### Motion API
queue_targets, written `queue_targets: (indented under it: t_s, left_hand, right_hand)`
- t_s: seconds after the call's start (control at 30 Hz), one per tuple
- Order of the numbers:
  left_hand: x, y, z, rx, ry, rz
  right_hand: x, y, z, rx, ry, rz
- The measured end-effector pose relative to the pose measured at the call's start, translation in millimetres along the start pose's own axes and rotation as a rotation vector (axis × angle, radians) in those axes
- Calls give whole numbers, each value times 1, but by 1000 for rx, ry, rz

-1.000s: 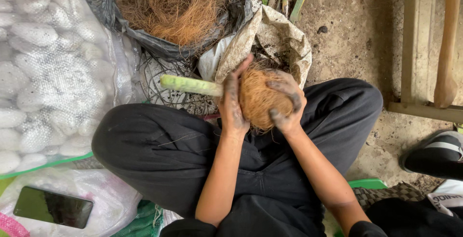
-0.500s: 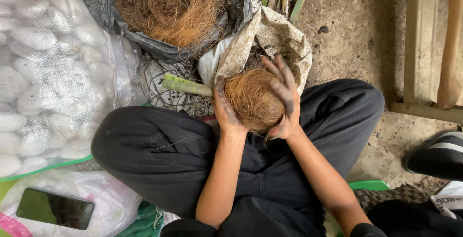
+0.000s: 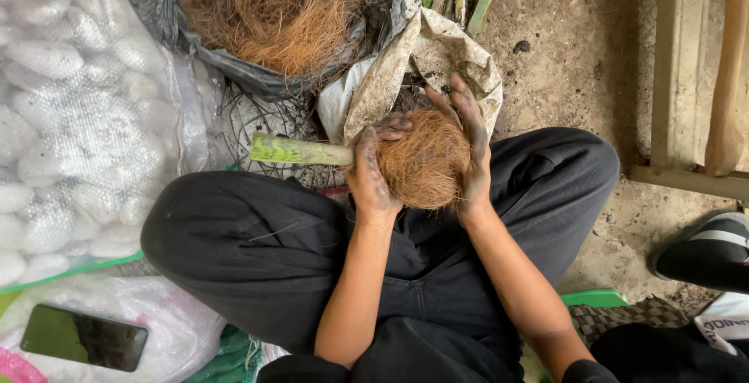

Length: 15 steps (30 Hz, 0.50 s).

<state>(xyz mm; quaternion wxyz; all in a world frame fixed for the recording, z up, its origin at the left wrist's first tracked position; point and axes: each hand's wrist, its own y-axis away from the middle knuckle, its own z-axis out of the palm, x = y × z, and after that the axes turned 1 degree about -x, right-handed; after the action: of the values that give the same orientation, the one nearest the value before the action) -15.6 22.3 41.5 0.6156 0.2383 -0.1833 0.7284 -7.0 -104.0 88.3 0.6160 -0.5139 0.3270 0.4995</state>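
Dirt floor [image 3: 577,63] — two hands, one fibre ball [image 3: 425,161]

Both hands are up in front of the person's crossed legs [image 3: 257,250] in black pants. The left hand [image 3: 373,172] is dirty, its fingers curled in and its palm facing the other hand. The right hand [image 3: 470,145] is dirty too, with its fingers straight and pointing away from the legs. Both bare forearms slope back over the legs.

The ball of coconut fibre [image 3: 425,161] looks rough, dry and hairy. The green stem [image 3: 296,150] is smooth. The plastic bag [image 3: 70,102] shines. The floor [image 3: 577,63] is gritty dirt.
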Motion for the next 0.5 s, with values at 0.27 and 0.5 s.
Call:
queue_targets:
  t_s: [0.27,0.5]
  left_hand:
    - [26,-11,23,-261,-333,119]
    - [-1,-7,2,-127,-25,-26]
  right_hand:
    - [11,19,-32,-5,382,-16]
    - [4,11,-20,82,-123,358]
